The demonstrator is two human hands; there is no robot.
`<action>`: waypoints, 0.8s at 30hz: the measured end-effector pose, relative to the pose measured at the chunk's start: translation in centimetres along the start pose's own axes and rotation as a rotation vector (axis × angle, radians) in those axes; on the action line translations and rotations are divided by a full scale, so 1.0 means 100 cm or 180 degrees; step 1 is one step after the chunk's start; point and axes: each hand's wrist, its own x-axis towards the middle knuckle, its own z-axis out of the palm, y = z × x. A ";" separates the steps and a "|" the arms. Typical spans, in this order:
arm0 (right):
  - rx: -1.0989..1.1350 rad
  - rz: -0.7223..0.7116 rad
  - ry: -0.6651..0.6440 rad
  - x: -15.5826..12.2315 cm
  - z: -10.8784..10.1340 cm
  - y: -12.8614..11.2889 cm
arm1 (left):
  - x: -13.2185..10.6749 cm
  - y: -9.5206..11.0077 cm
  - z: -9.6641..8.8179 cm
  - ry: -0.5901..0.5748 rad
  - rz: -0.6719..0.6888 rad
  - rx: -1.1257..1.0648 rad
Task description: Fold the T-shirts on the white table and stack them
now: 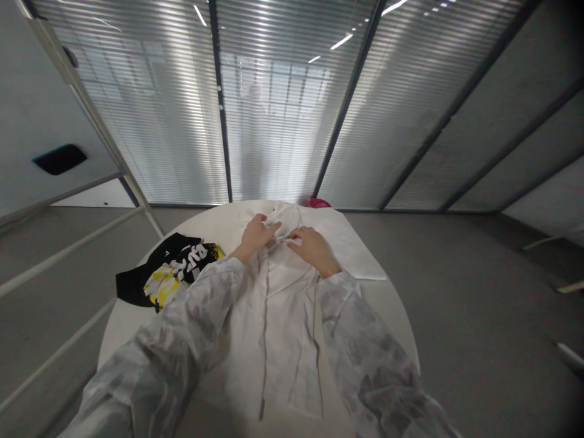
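A white button-front shirt lies spread on the round table, its collar at the far end and its hem towards me. My right hand pinches a fold of the shirt just below the collar, thumb and fingertips together. On the collar's left side rests my left hand, with its thumb stretched towards the right hand and apart from the fingers. Whatever lies under the left fingers is hidden. Creases run across the shirt's upper front between both hands.
A bunched black garment with yellow and white print lies on the white round table at left. White cloth or paper lies at right. Something red shows at the far edge. A pale metal frame stands at left, before glass partitions with blinds.
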 end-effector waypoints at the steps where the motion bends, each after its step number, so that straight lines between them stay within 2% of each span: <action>1: -0.0028 -0.0025 -0.0009 0.000 0.000 0.000 | 0.007 0.003 0.001 -0.0111 -0.0046 0.0193; 5: -0.0078 -0.0088 -0.0140 0.001 -0.002 0.001 | 0.030 0.007 0.012 -0.0498 -0.0014 0.0552; 8: -0.0034 -0.0007 -0.0193 0.001 -0.005 0.003 | 0.043 0.004 0.020 -0.0414 0.0125 0.0440; 12: 0.0025 0.0046 -0.0240 0.001 -0.010 0.004 | 0.061 -0.004 0.021 -0.0230 0.0082 0.0120; 16: 0.0153 -0.0011 -0.0140 0.003 -0.011 0.003 | 0.079 -0.008 0.018 -0.0056 -0.0155 -0.0221; 20: 0.0269 -0.0033 0.0036 0.003 -0.008 0.000 | 0.094 -0.003 0.019 0.0085 -0.0545 -0.0625; 24: 0.0387 -0.0036 0.0056 0.003 -0.005 -0.003 | 0.095 0.003 0.028 -0.0056 -0.0845 -0.1165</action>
